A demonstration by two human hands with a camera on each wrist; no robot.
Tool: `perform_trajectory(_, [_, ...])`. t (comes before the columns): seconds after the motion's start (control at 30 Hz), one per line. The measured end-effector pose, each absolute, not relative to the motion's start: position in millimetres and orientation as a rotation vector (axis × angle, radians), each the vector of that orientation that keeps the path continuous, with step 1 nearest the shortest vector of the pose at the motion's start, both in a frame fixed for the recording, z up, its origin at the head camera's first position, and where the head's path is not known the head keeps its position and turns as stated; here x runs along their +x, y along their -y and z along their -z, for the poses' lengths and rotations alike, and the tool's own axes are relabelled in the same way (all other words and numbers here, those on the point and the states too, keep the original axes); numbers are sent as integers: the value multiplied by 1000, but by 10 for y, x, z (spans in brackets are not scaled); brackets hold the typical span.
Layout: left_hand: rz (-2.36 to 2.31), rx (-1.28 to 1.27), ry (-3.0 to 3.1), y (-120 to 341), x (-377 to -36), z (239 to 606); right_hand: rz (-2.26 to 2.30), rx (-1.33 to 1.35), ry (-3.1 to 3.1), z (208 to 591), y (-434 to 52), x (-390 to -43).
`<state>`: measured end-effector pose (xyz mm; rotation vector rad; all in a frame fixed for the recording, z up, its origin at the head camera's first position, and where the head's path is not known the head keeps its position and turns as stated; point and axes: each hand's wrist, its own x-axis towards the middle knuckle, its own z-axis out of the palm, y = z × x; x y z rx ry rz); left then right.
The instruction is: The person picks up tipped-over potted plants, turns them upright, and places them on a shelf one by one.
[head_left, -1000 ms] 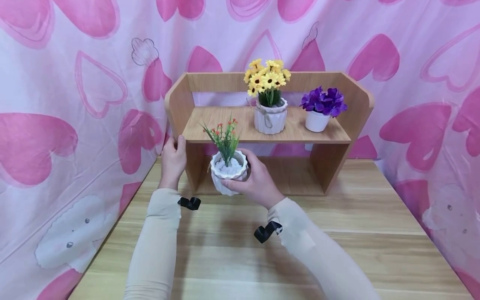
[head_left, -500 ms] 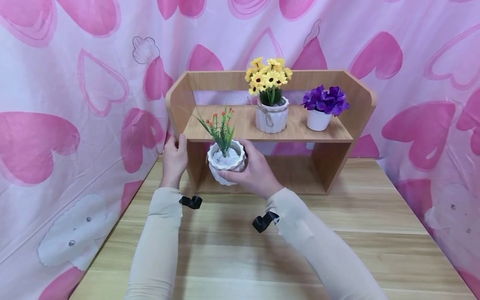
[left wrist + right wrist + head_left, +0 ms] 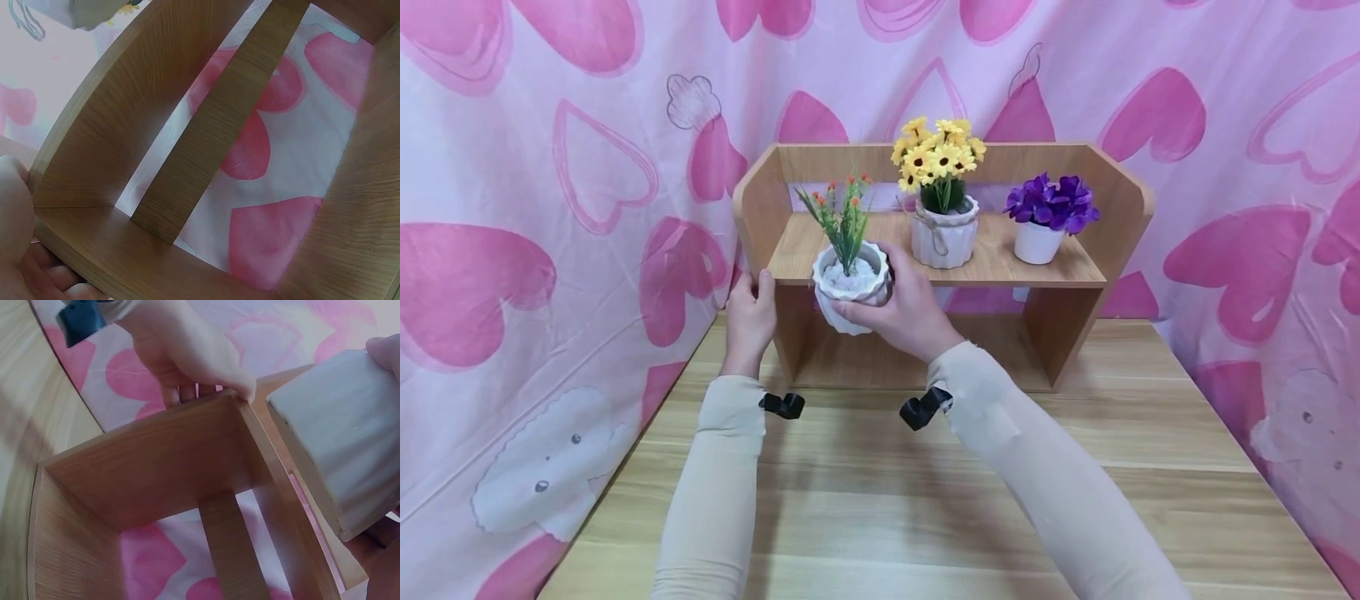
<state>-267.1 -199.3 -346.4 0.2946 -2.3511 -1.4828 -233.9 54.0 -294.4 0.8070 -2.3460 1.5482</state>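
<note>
White ribbed pot (image 3: pixel 851 293) of green sprigs with orange buds, up in the air at the front edge of the upper board, left of centre, base clear of the wood. Cupped from the right and beneath by the right hand (image 3: pixel 910 312), fingers curled round the pot wall, thumb up at the rim, wrist bent back, forearm in a beige sleeve slanting up from lower right. Seen from the right wrist as a pale ribbed underside (image 3: pixel 337 437) with a fingertip at its top corner.

Over on the left, left hand (image 3: pixel 748 315) clamped on the left side panel of the wooden shelf (image 3: pixel 760 208), thumb on the front edge, fingers wrapped behind it, forearm running straight up the table. Hands apart, each busy with its own thing.

Further along the upper board: yellow flowers in a white ribbed pot (image 3: pixel 943 237) with a twine bow, just right of the held pot, not touching; then purple flowers in a small white pot (image 3: pixel 1036 242) near the right end.

Underneath, light wooden table (image 3: pixel 1112 433); behind and around, pink heart curtain (image 3: pixel 550 208).
</note>
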Motion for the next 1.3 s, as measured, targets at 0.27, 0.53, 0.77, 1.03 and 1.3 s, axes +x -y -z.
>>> perform_trajectory(0.27, [1495,295,2358,2013,-2646,3441,-1632,649,2420,2878,-439,-2509])
perform_trajectory(0.53, [1466,278,2347,2039,-2631,3412,-1696,604,2437,2798,-333,-2682])
perform_trajectory(0.77, [1401,233,2316,2048,-2628,3436,-1812,522,2480,2753,-287,-2769])
perform_trajectory(1.03, [1391,207,2293,2042,-2645,3448,-1655,539,2504,2703,-259,-2886])
perform_trajectory(1.3, [1409,190,2289,2025,-2648,3481,-1437,473,2563,2679,-203,-2970])
